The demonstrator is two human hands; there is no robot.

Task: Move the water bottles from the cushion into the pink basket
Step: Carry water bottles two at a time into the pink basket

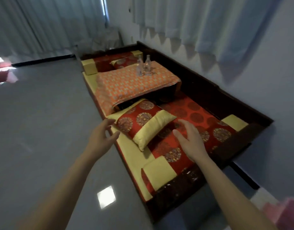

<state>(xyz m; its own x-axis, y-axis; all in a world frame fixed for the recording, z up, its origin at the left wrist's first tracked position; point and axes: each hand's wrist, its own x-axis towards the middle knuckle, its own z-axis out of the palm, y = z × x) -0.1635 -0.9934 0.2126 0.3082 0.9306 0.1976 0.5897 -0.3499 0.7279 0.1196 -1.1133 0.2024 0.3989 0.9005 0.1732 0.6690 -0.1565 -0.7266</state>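
Several clear water bottles (143, 66) stand upright in a group on the orange patterned cushion (126, 85), far ahead on the long wooden bench. A pink basket (287, 213) shows only as a blurred corner at the bottom right edge. My left hand (102, 136) hovers open over the bench's near edge, beside a red and gold pillow (143, 125). Over the red seat mat, right of that pillow, my right hand (190, 140) is open too. Both hands hold nothing and are far short of the bottles.
The dark wooden bench (209, 100) runs along the right wall, with yellow bolsters (89, 66) at its ends. Grey glossy floor (43, 130) spreads to the left. Pale curtains hang behind and along the wall.
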